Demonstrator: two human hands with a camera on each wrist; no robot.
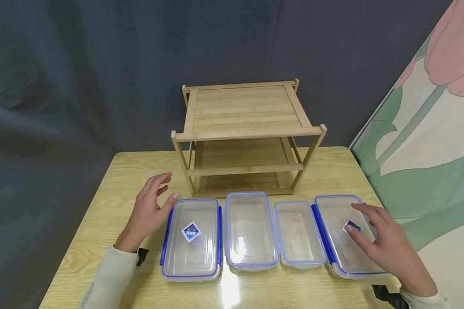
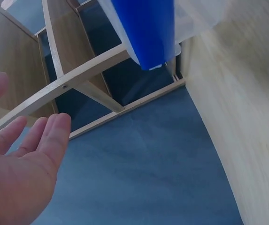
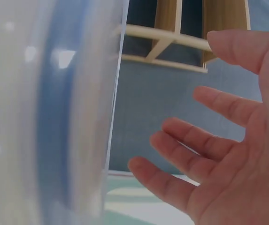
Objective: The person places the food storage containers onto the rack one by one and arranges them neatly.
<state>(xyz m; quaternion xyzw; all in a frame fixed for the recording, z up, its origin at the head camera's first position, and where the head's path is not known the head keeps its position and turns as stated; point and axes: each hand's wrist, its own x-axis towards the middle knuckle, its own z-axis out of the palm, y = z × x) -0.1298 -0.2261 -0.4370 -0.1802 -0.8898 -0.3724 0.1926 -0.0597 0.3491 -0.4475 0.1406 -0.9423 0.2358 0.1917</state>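
Note:
Four clear plastic food containers stand in a row on the table. The leftmost container point(image 1: 191, 257) has a lid with blue side clips and a diamond-shaped sticker point(image 1: 191, 232). My left hand point(image 1: 148, 214) is beside its upper left edge, fingers loosely bent and holding nothing; a blue clip point(image 2: 146, 33) shows above that hand in the left wrist view. Over the rightmost container point(image 1: 344, 253), also lidded with a blue clip, hovers my right hand point(image 1: 388, 244), its fingers spread and nothing in them. Between these stand a blue-rimmed container point(image 1: 251, 231) and a smaller one point(image 1: 299, 234).
A wooden rack point(image 1: 247, 111) with stacked shelves stands behind the containers at the back of the table point(image 1: 96, 240). Behind it hangs a dark curtain point(image 1: 139, 64), and a flower-patterned cloth point(image 1: 429, 171) covers the right side.

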